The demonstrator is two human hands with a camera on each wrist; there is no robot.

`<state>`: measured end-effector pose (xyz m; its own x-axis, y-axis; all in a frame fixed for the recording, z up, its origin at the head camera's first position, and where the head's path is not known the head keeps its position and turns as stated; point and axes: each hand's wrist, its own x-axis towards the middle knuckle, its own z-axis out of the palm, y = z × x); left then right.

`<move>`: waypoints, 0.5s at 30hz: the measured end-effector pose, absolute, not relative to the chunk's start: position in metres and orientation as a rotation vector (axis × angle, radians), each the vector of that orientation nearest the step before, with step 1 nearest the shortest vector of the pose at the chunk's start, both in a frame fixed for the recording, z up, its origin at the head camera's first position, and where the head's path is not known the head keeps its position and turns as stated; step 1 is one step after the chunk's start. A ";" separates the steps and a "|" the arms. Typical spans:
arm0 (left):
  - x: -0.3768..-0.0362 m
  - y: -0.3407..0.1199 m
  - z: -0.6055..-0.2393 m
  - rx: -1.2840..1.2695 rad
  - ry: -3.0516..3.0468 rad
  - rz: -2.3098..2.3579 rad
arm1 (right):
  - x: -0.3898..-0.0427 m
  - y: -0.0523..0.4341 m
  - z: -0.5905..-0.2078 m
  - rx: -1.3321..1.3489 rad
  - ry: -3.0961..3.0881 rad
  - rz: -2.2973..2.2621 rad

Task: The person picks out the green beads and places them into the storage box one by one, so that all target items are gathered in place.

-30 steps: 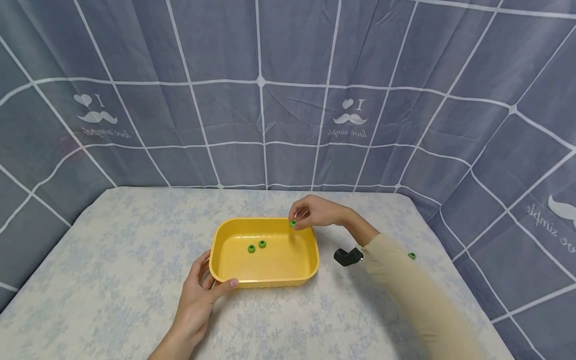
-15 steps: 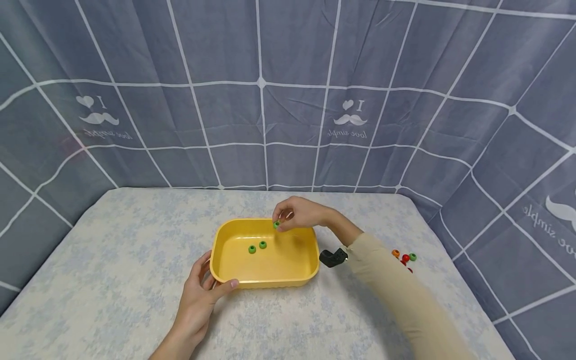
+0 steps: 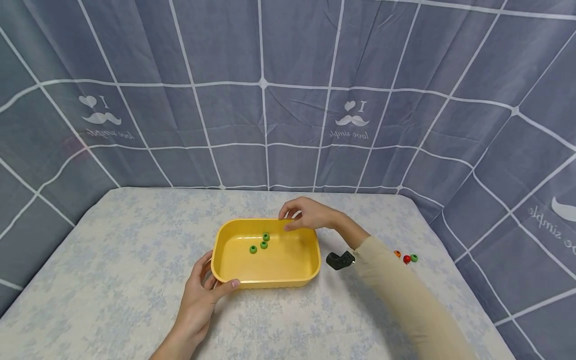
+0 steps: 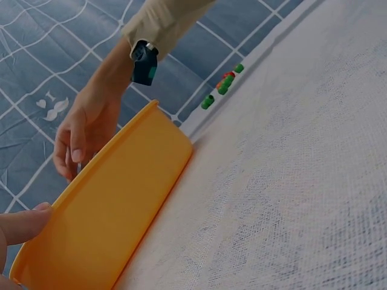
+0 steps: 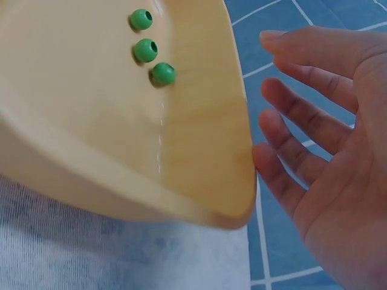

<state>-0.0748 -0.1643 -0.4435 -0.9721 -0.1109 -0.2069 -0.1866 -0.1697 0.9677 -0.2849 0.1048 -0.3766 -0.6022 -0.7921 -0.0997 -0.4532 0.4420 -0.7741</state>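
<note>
A yellow plastic tray [image 3: 288, 267] stands on the table, and my left hand [image 3: 198, 292] grips its near left corner, thumb over the rim and fingers along the outer wall. Three green beads with holes lie inside: one bead [image 3: 266, 236] nearest the far wall, another bead [image 3: 264, 245] close by, a third bead [image 3: 253, 249] to the left. Over the tray's far right rim hovers my right hand [image 5: 326, 121], fingers loosely bent and apart, nothing between them. Its little finger is at or very near the rim in the right wrist view.
Right of the tray, partly hidden by the right sleeve [image 3: 405, 295], lie loose beads: an orange bead [image 3: 397, 253], a red bead [image 3: 407, 259] and a green bead [image 3: 414, 258]. The left wrist view shows several there. A grey checked curtain [image 3: 297, 115] hangs behind the table.
My right hand carried a green bead leftward over the tray and let it go; the bead now lies beside the other two. The hand has since shifted slightly right. My left hand stays put.
</note>
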 end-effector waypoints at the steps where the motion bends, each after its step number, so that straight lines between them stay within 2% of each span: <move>1: -0.075 -0.164 -0.444 -0.356 1.991 2.338 | -0.285 0.106 -0.377 -1.042 2.252 -1.006; 15: -0.075 -0.165 -0.445 -0.330 1.988 2.350 | -0.283 0.123 -0.375 -0.978 2.273 -1.024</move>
